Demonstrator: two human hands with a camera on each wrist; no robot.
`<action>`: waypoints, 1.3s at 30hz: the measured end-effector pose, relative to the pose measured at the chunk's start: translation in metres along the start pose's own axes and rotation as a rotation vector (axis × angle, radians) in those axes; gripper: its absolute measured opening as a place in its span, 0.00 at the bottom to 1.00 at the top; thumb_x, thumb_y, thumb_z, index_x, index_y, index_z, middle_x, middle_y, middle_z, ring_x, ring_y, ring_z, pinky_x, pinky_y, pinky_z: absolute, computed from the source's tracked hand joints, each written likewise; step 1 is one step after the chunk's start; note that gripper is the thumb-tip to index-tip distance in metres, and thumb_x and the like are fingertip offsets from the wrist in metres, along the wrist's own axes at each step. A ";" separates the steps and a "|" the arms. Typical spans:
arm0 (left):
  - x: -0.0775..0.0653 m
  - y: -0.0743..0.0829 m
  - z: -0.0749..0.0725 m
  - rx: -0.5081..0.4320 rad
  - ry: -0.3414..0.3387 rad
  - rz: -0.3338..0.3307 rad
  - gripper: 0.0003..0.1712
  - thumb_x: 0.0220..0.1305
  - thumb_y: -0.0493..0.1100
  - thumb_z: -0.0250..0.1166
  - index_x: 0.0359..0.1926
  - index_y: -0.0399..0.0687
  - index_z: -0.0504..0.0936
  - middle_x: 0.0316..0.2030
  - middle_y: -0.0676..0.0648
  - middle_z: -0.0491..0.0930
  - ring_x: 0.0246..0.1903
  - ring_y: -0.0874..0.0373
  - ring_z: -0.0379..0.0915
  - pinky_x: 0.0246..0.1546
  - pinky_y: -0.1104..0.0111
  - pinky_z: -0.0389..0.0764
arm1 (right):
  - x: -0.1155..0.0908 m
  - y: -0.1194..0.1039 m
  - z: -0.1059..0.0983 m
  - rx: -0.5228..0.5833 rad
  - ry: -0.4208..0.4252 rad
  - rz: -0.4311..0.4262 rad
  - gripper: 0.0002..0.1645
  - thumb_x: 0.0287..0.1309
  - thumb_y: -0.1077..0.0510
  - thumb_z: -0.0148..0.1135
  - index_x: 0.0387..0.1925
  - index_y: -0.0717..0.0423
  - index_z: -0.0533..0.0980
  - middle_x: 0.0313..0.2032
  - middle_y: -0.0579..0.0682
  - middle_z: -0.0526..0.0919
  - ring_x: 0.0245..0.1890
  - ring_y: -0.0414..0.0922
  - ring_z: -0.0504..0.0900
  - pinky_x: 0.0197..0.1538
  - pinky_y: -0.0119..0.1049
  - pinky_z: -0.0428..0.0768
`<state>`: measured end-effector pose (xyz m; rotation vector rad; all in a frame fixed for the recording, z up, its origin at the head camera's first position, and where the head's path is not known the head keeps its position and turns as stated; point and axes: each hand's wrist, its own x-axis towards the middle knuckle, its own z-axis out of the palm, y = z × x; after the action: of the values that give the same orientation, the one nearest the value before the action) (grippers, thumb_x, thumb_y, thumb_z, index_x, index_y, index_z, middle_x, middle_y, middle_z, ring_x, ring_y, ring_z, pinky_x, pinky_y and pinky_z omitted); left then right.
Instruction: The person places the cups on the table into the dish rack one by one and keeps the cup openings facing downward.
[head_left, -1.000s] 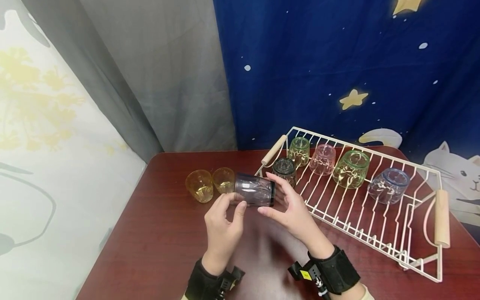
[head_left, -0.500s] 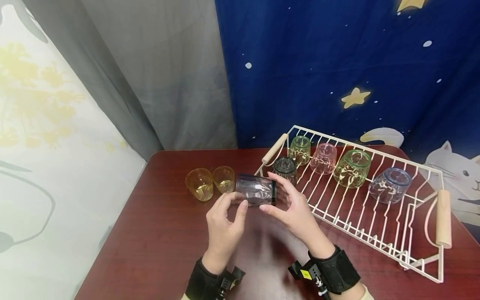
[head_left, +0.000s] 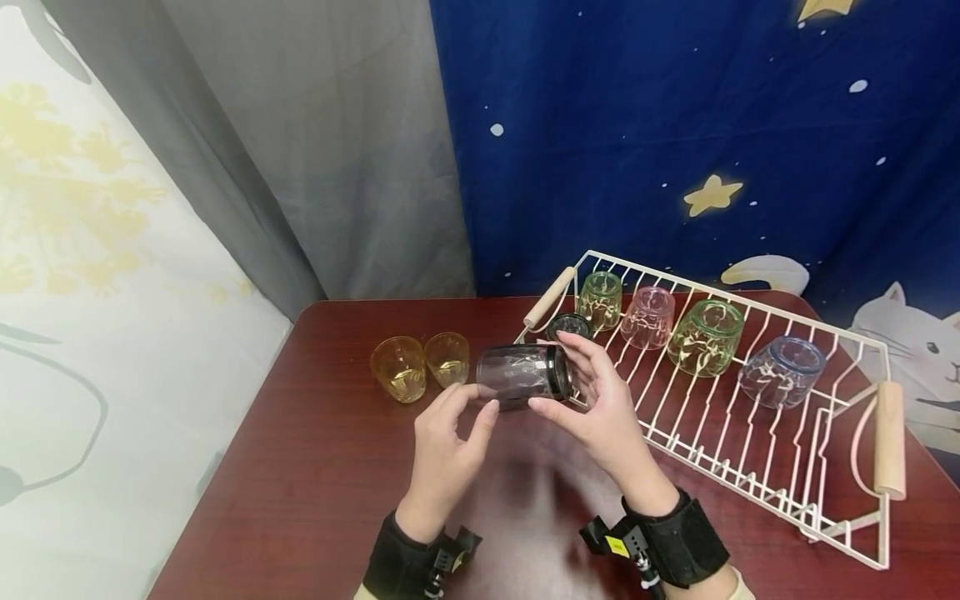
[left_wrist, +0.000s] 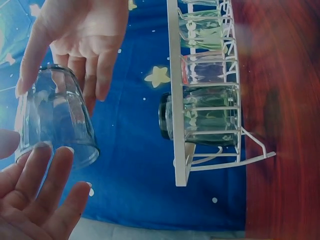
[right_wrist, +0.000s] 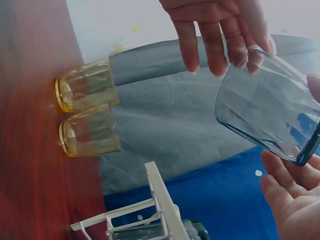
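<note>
A clear grey drinking glass (head_left: 516, 375) is held on its side above the table, its rim toward the left and its thick dark base toward the right. My left hand (head_left: 447, 446) pinches the rim end between thumb and fingers, as the right wrist view also shows. At the base end, my right hand (head_left: 606, 417) grips the glass with its thumb below and fingers above. Behind the right fingertips, a second dark glass (head_left: 568, 325) stands upside down in the rack, partly hidden. Two yellow glasses (head_left: 399, 371) stand upright on the table, left of the held glass.
The white wire rack (head_left: 720, 471) with wooden handles (head_left: 889, 442) fills the table's right side. Upside down in it are two green glasses (head_left: 705, 340), a pink glass (head_left: 648, 318) and a blue glass (head_left: 782, 373). Curtains (head_left: 375, 167) hang behind the dark red table (head_left: 300, 500).
The grey glass has shifted slightly right and come nearer to level. My right hand moved a little right with its base, now covering more of the dark glass behind; the left hand barely moved.
</note>
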<state>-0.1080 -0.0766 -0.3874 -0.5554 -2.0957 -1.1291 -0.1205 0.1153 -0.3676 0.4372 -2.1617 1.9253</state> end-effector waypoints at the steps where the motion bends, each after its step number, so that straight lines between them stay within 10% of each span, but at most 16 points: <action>1: 0.001 0.000 -0.001 -0.001 -0.012 0.000 0.03 0.62 0.40 0.65 0.36 0.46 0.83 0.29 0.51 0.82 0.32 0.61 0.79 0.37 0.73 0.78 | 0.001 -0.001 -0.001 -0.004 0.005 -0.004 0.48 0.45 0.69 0.72 0.68 0.57 0.61 0.65 0.58 0.72 0.62 0.25 0.71 0.65 0.16 0.66; 14: 0.010 -0.011 -0.006 0.068 -0.033 0.090 0.03 0.62 0.38 0.65 0.34 0.45 0.84 0.26 0.52 0.81 0.26 0.64 0.73 0.28 0.74 0.73 | 0.006 -0.015 -0.011 -0.064 0.091 -0.087 0.42 0.44 0.70 0.73 0.64 0.53 0.70 0.59 0.50 0.79 0.57 0.28 0.77 0.58 0.18 0.74; 31: 0.020 -0.069 -0.022 0.442 -0.044 -0.033 0.05 0.63 0.39 0.63 0.39 0.46 0.84 0.32 0.49 0.84 0.33 0.55 0.77 0.32 0.64 0.78 | 0.011 -0.008 -0.037 -0.476 0.349 -0.156 0.44 0.40 0.57 0.80 0.61 0.30 0.73 0.58 0.44 0.81 0.59 0.27 0.74 0.57 0.15 0.66; 39: 0.016 -0.088 -0.028 0.536 -0.092 -0.091 0.08 0.60 0.37 0.65 0.41 0.44 0.84 0.36 0.45 0.85 0.40 0.48 0.79 0.43 0.56 0.79 | 0.010 -0.002 -0.052 -0.556 0.400 -0.102 0.45 0.40 0.57 0.80 0.61 0.30 0.72 0.59 0.47 0.80 0.61 0.47 0.77 0.56 0.18 0.65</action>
<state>-0.1651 -0.1459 -0.4135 -0.2578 -2.3949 -0.5505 -0.1316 0.1660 -0.3561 0.0509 -2.2115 1.1549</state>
